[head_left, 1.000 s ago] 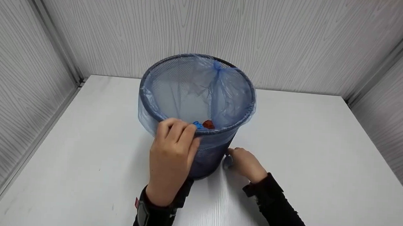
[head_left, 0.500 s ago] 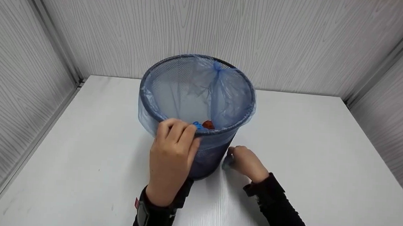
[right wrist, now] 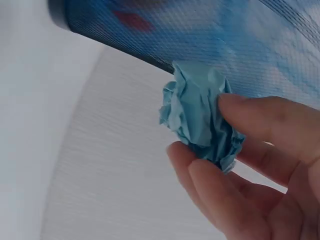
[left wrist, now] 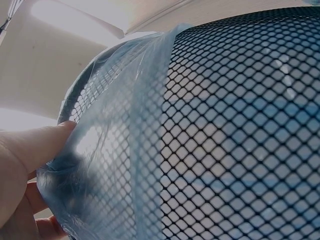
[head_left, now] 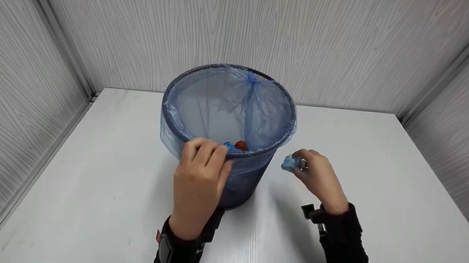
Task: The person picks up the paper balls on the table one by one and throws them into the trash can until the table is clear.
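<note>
A black mesh wastebasket (head_left: pixel 240 191) stands on the table, lined with a translucent blue bin bag (head_left: pixel 230 106) folded over its rim. My left hand (head_left: pixel 198 186) grips the front of the rim, with the bag between fingers and basket. In the left wrist view, the thumb (left wrist: pixel 47 142) lies on the outer fold of the bag. Right of the basket, my right hand (head_left: pixel 318 176) pinches a crumpled light-blue paper ball (right wrist: pixel 200 110) between thumb and fingers, off the table and apart from the basket in the head view. Inside the bag lie a blue crumpled piece (head_left: pixel 229 146) and an orange-brown one (head_left: pixel 241 145).
The white table (head_left: pixel 379 191) is enclosed by grey wood-grain panels (head_left: pixel 241 29) at the back and on both sides. A knotted gather of the bag (head_left: pixel 252 78) shows at the back right of the basket's rim.
My right hand has lifted the crumpled paper ball from beside the basket's base, moving up and to the right. My left hand and the basket stay in place.
</note>
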`<state>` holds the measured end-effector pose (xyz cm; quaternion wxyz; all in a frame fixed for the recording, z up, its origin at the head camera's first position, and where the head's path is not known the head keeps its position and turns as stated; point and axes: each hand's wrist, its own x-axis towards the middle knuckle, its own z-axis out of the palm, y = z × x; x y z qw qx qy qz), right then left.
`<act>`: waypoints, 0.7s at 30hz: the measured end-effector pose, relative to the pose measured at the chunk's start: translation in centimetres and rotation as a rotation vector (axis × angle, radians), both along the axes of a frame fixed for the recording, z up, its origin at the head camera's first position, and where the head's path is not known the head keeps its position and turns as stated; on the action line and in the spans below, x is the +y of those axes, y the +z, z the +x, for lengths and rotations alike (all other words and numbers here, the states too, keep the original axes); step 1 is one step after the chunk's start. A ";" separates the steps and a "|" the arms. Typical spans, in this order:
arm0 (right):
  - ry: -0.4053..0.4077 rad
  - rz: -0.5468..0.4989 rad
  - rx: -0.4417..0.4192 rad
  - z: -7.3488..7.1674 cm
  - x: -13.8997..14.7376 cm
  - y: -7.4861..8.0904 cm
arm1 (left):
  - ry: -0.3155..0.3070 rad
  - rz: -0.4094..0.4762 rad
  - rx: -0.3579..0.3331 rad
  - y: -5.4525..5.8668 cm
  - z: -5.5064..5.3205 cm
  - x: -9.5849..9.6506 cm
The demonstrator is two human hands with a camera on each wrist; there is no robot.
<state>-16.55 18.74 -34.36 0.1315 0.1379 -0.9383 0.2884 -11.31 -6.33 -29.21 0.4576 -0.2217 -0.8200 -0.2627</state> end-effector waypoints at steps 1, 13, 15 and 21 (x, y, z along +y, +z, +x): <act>-0.020 -0.022 0.015 0.3 0.2 0.5 | -0.001 0.000 -0.002 0.0 0.0 0.0; -0.126 -0.225 0.390 3.7 0.3 4.1 | -0.012 -0.002 -0.004 0.0 0.0 0.0; -0.122 -0.265 0.444 4.0 -0.2 4.4 | -0.015 0.001 -0.005 0.1 0.0 0.0; -0.086 -0.467 0.598 4.2 -2.3 4.9 | -0.015 0.007 0.011 0.0 -0.1 0.1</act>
